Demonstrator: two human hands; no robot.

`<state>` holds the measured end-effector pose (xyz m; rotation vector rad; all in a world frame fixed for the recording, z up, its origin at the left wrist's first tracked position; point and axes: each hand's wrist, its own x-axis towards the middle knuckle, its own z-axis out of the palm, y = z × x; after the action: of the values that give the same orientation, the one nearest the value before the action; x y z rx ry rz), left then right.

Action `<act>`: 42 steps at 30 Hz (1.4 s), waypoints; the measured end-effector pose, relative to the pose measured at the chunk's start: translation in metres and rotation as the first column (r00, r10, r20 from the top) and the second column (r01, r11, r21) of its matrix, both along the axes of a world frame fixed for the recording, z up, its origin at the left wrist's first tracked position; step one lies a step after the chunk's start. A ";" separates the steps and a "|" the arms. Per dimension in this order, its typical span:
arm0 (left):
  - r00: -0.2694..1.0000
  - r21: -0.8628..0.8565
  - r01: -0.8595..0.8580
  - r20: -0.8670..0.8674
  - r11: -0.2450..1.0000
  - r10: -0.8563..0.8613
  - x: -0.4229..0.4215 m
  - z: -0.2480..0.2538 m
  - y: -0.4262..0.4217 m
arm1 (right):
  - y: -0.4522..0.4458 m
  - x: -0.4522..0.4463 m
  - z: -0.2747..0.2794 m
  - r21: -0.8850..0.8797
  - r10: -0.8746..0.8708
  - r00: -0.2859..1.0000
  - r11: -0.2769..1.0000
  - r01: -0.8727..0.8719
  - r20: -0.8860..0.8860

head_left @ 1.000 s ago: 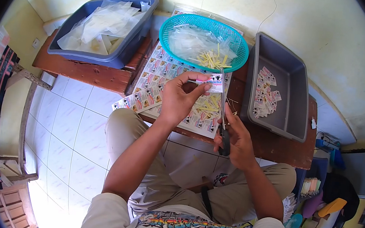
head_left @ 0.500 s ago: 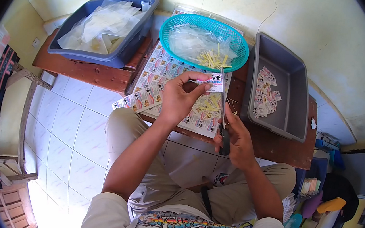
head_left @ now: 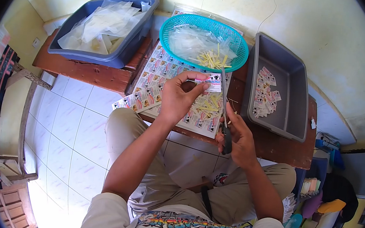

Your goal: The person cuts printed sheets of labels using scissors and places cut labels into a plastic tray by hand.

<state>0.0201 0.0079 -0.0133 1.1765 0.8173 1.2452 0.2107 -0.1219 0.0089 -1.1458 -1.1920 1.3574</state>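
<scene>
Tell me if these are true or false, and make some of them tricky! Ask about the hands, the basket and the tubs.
1. The left hand is pinching a small printed card. True.
2. The left hand is holding the scissors too. False: the right hand has them.
3. Some thin yellow strips are in the middle basket. True.
4. The middle basket is bright red. False: it is blue-green.
5. The gray tub is on the right side of the bench. True.
6. The gray tub is full to the top with cut cards. False: they make just a small pile at one side.
</scene>
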 end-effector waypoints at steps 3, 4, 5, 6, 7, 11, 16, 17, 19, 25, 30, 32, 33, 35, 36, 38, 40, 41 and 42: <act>1.000 0.017 -0.001 0.004 1.000 0.001 0.000 0.000 0.000 | 0.001 0.002 -0.003 -0.008 -0.001 1.000 1.000 0.001 0.021; 1.000 0.022 -0.001 -0.015 1.000 0.002 0.000 -0.002 0.001 | 0.002 0.002 -0.003 -0.011 -0.003 0.999 1.000 0.004 0.044; 0.999 0.027 -0.002 -0.035 1.000 0.002 -0.001 -0.003 0.001 | 0.002 0.003 -0.004 -0.011 -0.005 0.999 1.000 0.005 0.043; 0.999 0.028 0.000 -0.035 1.000 0.001 0.000 -0.004 0.001 | 0.002 0.003 -0.004 -0.044 -0.014 0.995 0.999 0.019 0.096; 0.999 0.034 -0.004 -0.037 0.999 0.005 0.000 -0.006 0.002 | 0.003 0.004 -0.005 -0.077 -0.022 0.988 0.996 0.033 0.150; 0.999 0.065 0.007 -0.032 0.998 -0.005 -0.001 -0.006 0.003 | 0.005 0.008 -0.015 -0.095 -0.009 0.911 0.994 0.052 0.411; 0.998 0.053 -0.006 0.070 0.999 0.002 0.002 0.001 0.000 | 0.005 0.010 -0.027 0.001 0.011 0.598 1.000 -0.020 0.801; 0.998 0.038 -0.009 0.057 0.999 0.007 0.002 0.002 0.000 | 0.005 0.010 -0.031 0.000 0.010 0.598 1.000 -0.018 0.801; 0.998 0.046 0.000 0.059 0.999 -0.003 0.002 -0.001 0.001 | 0.006 0.011 -0.039 0.014 0.007 0.554 0.999 -0.034 0.832; 0.999 0.070 -0.028 -0.020 0.997 0.029 0.003 -0.003 0.001 | 0.010 0.008 -0.046 0.001 0.011 0.431 1.000 -0.029 0.902; 0.997 0.075 -0.046 -0.056 0.996 0.050 0.000 -0.005 0.001 | 0.015 0.006 -0.055 0.023 -0.004 0.353 0.999 -0.047 0.936; 0.991 0.081 -0.047 -0.118 0.996 0.056 -0.001 -0.004 0.001 | 0.018 0.005 -0.056 0.022 -0.003 0.349 0.999 -0.050 0.937; 0.991 0.083 -0.049 -0.117 0.995 0.058 -0.002 -0.003 0.000 | 0.019 0.005 -0.057 0.021 -0.001 0.334 0.998 -0.055 0.942; 0.993 0.067 -0.037 -0.112 0.997 0.044 0.000 0.000 -0.001 | 0.021 0.005 -0.062 0.021 -0.001 0.319 0.998 -0.060 0.948; 0.993 0.068 -0.038 -0.112 0.997 0.045 0.000 0.001 -0.002 | 0.022 0.005 -0.066 0.019 0.001 0.275 0.997 -0.070 0.961; 0.994 0.070 -0.033 -0.099 0.997 0.040 0.001 0.003 -0.003 | 0.022 0.004 -0.064 0.018 0.001 0.231 0.997 -0.079 0.973; 0.993 0.079 -0.027 -0.109 0.996 0.036 0.002 0.006 -0.004 | 0.022 -0.002 -0.054 -0.041 0.056 0.158 0.994 -0.097 0.986; 0.992 0.088 -0.022 -0.119 0.996 0.032 0.004 0.007 -0.005 | 0.021 -0.003 -0.052 -0.040 0.055 0.157 0.995 -0.094 0.986; 0.992 0.090 -0.018 -0.119 0.996 0.029 0.005 0.007 -0.005 | 0.020 -0.005 -0.051 -0.057 0.073 0.143 0.992 -0.111 0.987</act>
<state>0.0249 0.0028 -0.0063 1.3270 0.8744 1.2496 0.2059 -0.1015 -0.0422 -2.1156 -2.2343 0.4246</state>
